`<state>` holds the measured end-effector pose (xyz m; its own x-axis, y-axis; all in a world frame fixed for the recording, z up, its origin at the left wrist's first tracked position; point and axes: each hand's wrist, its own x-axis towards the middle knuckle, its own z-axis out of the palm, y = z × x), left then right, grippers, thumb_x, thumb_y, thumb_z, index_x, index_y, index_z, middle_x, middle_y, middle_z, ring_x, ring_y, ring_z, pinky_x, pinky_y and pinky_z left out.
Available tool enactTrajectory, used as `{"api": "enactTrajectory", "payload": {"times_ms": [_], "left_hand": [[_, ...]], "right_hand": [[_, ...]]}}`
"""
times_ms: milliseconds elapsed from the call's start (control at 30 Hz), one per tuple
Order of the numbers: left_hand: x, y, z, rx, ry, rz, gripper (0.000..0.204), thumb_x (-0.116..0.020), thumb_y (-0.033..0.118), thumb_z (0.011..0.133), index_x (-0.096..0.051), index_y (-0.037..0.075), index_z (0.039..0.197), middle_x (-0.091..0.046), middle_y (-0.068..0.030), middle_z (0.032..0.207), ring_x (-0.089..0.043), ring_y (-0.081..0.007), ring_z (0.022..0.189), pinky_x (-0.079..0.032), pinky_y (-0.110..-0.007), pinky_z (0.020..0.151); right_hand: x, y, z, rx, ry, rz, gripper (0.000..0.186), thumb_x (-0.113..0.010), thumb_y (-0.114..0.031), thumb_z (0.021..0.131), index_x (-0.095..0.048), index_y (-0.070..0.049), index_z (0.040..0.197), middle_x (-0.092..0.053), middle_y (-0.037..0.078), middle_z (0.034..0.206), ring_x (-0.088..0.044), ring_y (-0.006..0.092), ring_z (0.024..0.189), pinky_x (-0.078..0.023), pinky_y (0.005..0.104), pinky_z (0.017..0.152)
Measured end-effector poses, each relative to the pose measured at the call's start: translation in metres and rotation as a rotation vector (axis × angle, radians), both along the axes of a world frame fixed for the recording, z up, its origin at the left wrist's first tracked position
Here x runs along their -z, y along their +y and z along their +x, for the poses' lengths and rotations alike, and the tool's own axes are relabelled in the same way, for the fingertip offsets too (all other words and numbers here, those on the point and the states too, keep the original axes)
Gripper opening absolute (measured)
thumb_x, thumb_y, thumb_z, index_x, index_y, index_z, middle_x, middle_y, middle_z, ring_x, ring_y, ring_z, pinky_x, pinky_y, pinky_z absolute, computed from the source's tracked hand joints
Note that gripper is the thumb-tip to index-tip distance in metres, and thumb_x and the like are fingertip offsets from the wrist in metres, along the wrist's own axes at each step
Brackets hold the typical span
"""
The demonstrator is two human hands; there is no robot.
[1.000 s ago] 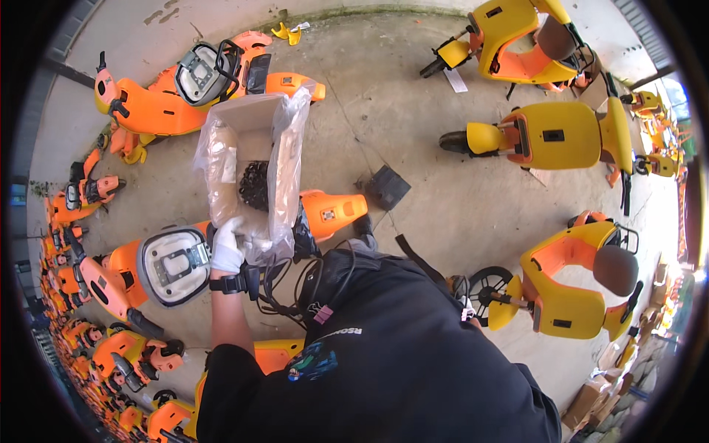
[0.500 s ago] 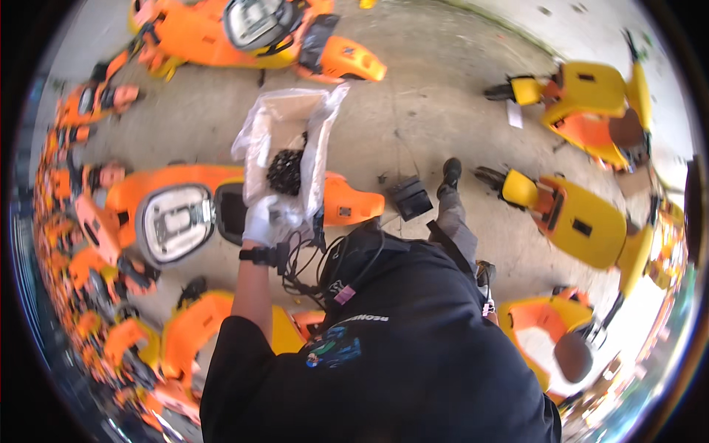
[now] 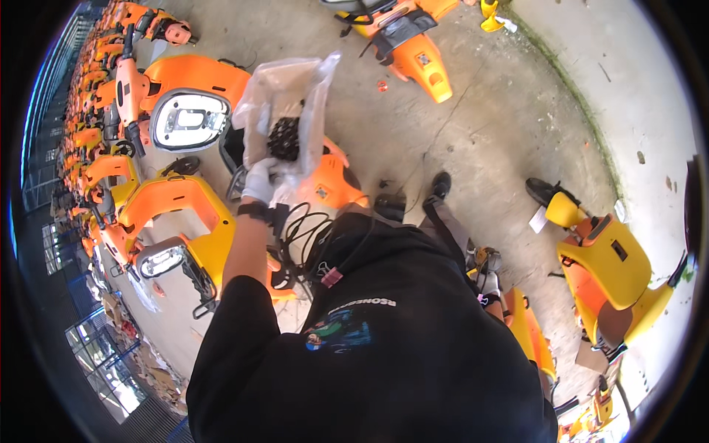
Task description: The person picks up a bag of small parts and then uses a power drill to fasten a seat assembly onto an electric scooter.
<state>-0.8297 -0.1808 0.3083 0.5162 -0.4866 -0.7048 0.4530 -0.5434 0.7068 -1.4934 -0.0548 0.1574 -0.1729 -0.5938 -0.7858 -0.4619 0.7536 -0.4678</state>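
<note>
The left hand [image 3: 260, 179], in a white glove, grips the lower part of a clear plastic bag [image 3: 284, 111] and holds it up in front of the chest, above an orange scooter body [image 3: 325, 177]. The fingers are clenched around the gathered film. A clump of small dark parts [image 3: 283, 139] sits in the middle of the bag — too small to tell what they are. The right hand is not visible; it seems to be hidden behind the black shirt [image 3: 384, 347], so its state cannot be told.

The bag looks thin, soft and crinkly, with no stiffness of its own, and its upper edge flares open and loose. The dark clump likely carries most of the weight and would shift or spill if the bag tipped. The safest hold is probably just under the clump, where the film is bunched, with a second hold on the open rim to keep the mouth up. The film could be slippery against the glove.

Room is tight on the left and near side: a round headlight housing [image 3: 186, 120] and a yellow-orange scooter shell [image 3: 177, 203] stand just beside the hand, and black cables [image 3: 303, 229] loop below the wrist — a likely snag. To the right, the bare concrete floor [image 3: 473, 125] is open as far as a yellow scooter [image 3: 609, 258], well apart.
</note>
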Motion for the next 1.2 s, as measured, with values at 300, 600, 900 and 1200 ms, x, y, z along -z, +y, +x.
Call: {"api": "enactTrajectory", "payload": {"times_ms": [300,600,900,1200], "left_hand": [[-0.01,0.048,0.013,-0.117,-0.171,0.109,0.011,-0.057,0.015,0.083,-0.056,0.007,0.075,-0.054,-0.0064,0.06,-0.051,-0.018,0.045,-0.041,-0.028,0.04],[-0.032,0.071,-0.041,-0.28,-0.154,0.111,0.014,-0.056,0.014,0.081,-0.054,0.008,0.068,-0.052,-0.0045,0.055,-0.049,-0.0168,0.042,-0.037,-0.027,0.037],[-0.008,0.033,-0.016,-0.286,-0.071,0.045,0.01,-0.056,0.012,0.08,-0.054,0.006,0.072,-0.054,-0.0069,0.058,-0.05,-0.0186,0.044,-0.038,-0.029,0.039],[0.009,-0.059,0.073,-0.165,-0.098,0.05,0.013,-0.058,0.017,0.081,-0.056,0.006,0.074,-0.055,-0.0054,0.06,-0.05,-0.0177,0.044,-0.038,-0.03,0.04]], "right_hand": [[0.001,-0.185,-0.091,-0.357,0.27,-0.092,0.025,-0.06,-0.029,0.082,-0.064,-0.005,0.08,-0.058,0.008,0.058,-0.057,0.021,0.053,-0.044,0.0359,0.049],[-0.009,-0.235,-0.088,-0.36,0.158,0.076,0.021,-0.06,-0.024,0.08,-0.061,-0.003,0.075,-0.058,0.007,0.057,-0.06,0.0213,0.054,-0.046,0.0365,0.049],[0.01,-0.245,-0.041,-0.472,0.088,0.137,0.012,-0.065,-0.013,0.073,-0.061,-0.004,0.08,-0.055,0.008,0.062,-0.058,0.0223,0.059,-0.046,0.0339,0.053],[0.024,-0.304,0.037,-0.447,0.143,0.09,0.014,-0.064,-0.013,0.074,-0.06,-0.004,0.084,-0.055,0.008,0.065,-0.058,0.0218,0.061,-0.046,0.0335,0.055]]}}
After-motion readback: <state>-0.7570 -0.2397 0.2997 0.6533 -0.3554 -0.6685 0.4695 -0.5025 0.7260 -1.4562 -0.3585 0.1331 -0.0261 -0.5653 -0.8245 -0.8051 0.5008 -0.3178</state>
